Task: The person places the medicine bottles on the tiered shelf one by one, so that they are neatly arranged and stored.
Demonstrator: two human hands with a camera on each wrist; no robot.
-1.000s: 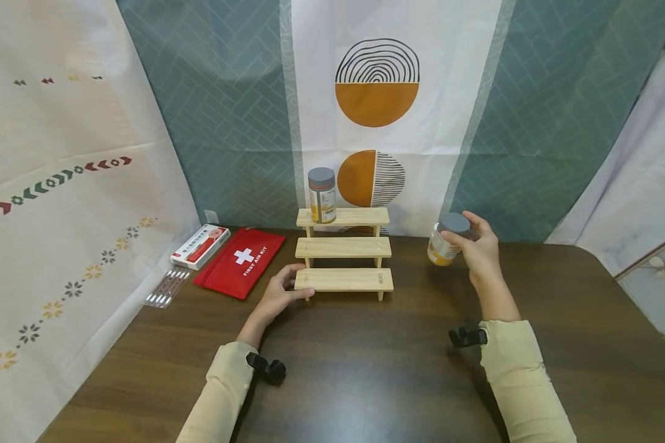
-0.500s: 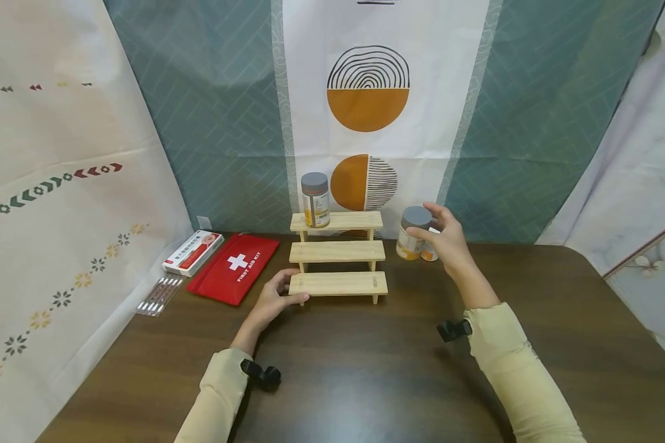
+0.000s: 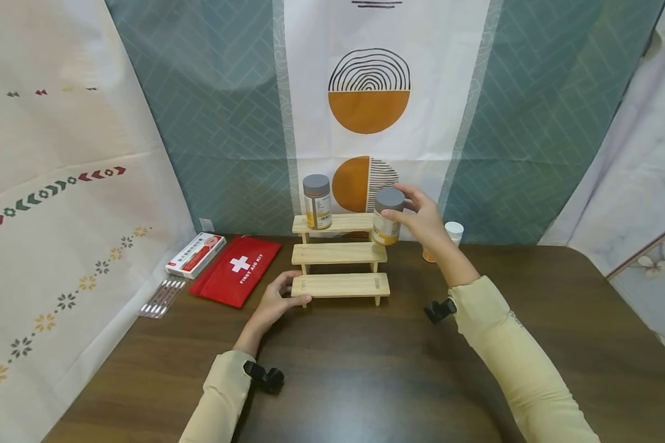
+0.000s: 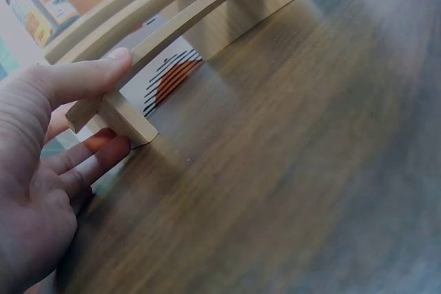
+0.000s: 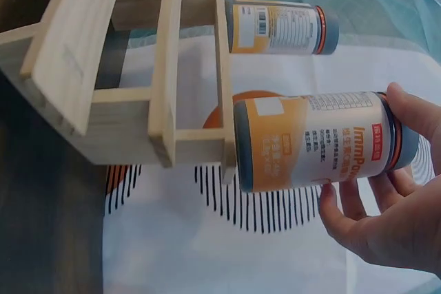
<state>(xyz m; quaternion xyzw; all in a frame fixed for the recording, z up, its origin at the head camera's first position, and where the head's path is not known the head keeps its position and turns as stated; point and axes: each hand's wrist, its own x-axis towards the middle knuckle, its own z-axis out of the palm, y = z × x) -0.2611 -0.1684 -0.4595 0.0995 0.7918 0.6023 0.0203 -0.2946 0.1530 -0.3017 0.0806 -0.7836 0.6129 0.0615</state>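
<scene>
A small three-step wooden rack [image 3: 340, 253] stands on the table. My left hand [image 3: 273, 303] grips the left end of its lowest step; in the left wrist view the thumb [image 4: 96, 76] lies over the step and fingers touch the leg. My right hand [image 3: 425, 223] holds a supplement jar [image 3: 386, 224] with a grey lid by its upper part, raised at the right end of the top step. In the right wrist view the jar's base is beside that step's end; contact is unclear. A similar jar [image 3: 318, 206] stands upright on the top step's left side.
Behind my right hand is a partly hidden white-capped bottle [image 3: 453, 231]. Left of the rack lie a red first aid kit pouch [image 3: 237, 271], a white and red box [image 3: 196, 255] and a clear pack of swabs [image 3: 162, 298]. A patterned cloth [image 3: 227, 154] hangs behind the table.
My right hand has carried the jar leftward and up from the table's right side to the top step's end. The white-capped bottle has come into view. My left hand stays on the rack.
</scene>
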